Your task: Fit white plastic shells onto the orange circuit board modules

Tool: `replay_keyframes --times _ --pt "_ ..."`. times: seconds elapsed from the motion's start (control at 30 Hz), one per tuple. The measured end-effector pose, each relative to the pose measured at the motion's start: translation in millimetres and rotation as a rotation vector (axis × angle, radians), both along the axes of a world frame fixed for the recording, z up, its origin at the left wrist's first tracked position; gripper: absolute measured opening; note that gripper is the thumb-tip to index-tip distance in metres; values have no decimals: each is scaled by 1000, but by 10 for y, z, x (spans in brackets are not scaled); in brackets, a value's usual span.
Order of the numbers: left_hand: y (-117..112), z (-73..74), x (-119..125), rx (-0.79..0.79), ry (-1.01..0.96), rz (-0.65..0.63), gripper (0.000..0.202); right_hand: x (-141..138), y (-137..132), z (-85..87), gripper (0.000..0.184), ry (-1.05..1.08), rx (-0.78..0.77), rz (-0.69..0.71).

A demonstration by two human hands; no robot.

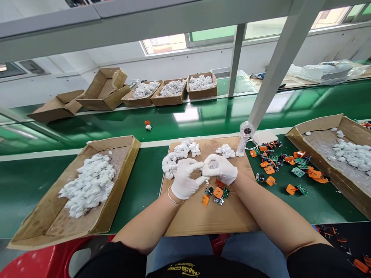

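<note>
Both my hands wear white gloves and meet over a flat cardboard sheet (208,220). My left hand (185,179) and my right hand (222,168) pinch together on a small white plastic part (205,169) between the fingertips. Just below them lie a few small green circuit boards with orange tabs (216,193). A heap of white plastic shells (176,156) sits on the sheet beyond my left hand, and a smaller heap (226,151) lies beyond my right hand.
A cardboard tray of white shells (87,183) stands at my left; another tray (344,154) is at my right. Loose boards with orange tabs (286,166) are scattered on the green table. A small white fan (245,137) stands behind. Boxes (171,90) line the far side of the conveyor.
</note>
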State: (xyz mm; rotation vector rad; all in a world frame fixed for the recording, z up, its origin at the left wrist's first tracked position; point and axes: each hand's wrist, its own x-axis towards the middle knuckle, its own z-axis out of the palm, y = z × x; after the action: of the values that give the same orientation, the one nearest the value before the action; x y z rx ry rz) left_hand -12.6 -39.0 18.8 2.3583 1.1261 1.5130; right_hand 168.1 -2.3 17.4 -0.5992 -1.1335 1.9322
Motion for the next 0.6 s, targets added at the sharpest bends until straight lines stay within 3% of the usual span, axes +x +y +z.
replay_keyframes --times 0.3,0.47,0.6 --pt "49 -11 -102 17 -65 -156 52 49 -77 109 51 38 -94 174" --pt "26 71 -112 1 18 -162 51 41 -100 96 47 -71 -144 190" --pt "1 93 -107 -20 73 -143 50 10 -113 75 45 -40 -138 183"
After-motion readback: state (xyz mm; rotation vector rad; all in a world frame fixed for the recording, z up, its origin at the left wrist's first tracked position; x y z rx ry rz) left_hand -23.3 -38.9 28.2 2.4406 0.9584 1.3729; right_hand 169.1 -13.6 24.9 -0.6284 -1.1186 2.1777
